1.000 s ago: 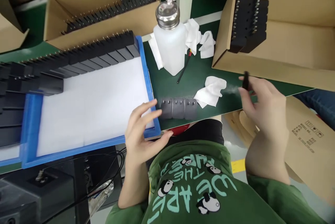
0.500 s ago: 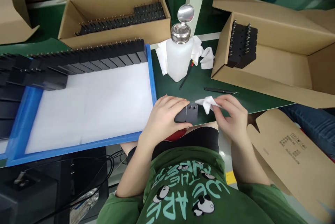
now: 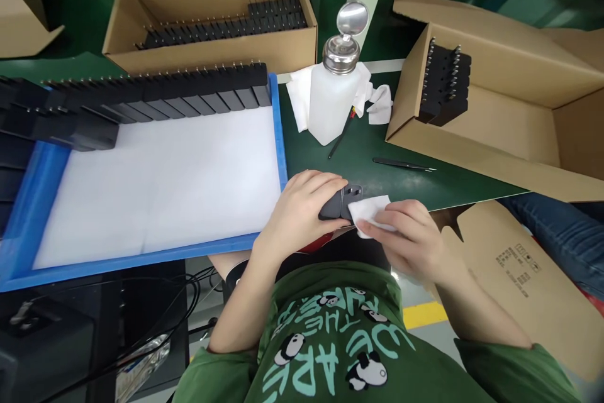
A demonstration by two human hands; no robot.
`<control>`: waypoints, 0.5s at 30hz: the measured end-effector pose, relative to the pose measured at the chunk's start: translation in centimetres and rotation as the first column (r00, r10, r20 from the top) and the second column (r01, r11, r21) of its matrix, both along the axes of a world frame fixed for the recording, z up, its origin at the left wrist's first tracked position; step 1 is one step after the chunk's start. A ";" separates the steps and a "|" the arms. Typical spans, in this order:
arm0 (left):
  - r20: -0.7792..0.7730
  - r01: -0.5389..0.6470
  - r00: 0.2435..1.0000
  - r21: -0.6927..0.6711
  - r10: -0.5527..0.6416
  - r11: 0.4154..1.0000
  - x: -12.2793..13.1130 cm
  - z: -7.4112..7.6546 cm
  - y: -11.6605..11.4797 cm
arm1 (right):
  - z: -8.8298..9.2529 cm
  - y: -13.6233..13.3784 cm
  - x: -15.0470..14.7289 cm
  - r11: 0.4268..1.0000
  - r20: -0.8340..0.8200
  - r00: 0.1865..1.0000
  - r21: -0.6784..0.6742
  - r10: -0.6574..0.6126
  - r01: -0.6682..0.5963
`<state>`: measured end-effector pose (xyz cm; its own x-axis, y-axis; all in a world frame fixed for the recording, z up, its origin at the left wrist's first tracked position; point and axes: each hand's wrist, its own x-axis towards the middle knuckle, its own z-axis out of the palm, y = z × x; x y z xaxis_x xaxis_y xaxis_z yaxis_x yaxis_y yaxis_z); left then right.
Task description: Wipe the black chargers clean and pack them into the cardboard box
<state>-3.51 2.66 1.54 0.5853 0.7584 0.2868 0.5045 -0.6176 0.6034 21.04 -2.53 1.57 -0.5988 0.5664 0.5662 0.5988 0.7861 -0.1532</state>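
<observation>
At the table's front edge my left hand (image 3: 299, 211) is wrapped round a black power adapter (image 3: 334, 207), its end with metal pins pointing right. My right hand (image 3: 413, 236) pinches a white wiping cloth (image 3: 369, 208), which lies against the adapter's right end and covers part of it. Behind the hands stands a white dispenser bottle (image 3: 333, 101) with its metal lid flipped up. Black tweezers (image 3: 401, 164) and a thin black stick tool (image 3: 342, 134) lie on the green table.
Left of me is a blue-rimmed tray (image 3: 282, 151) with a row of black adapters (image 3: 189, 93) along its back. Cardboard boxes holding more adapters stand behind (image 3: 212, 57) and at right (image 3: 491, 158). Crumpled white cloths (image 3: 380, 104) lie beside the bottle. Cables (image 3: 195, 290) hang below.
My right hand has moved left and down, bringing the cloth from beside the adapter onto its end. My left hand keeps its hold. The whole view has shifted slightly.
</observation>
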 end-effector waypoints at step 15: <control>-0.010 -0.215 0.977 -0.090 0.215 0.972 -5.6 -0.2 -2.2 | 1.8 0.4 -0.6 0.958 -0.109 0.960 0.101 -0.258 0.269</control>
<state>-9.15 0.46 1.36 0.4056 0.8892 0.2118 0.6196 -0.4378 0.6515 20.41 -2.17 3.38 -0.3783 0.6251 0.6827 0.7740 0.6182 -0.1371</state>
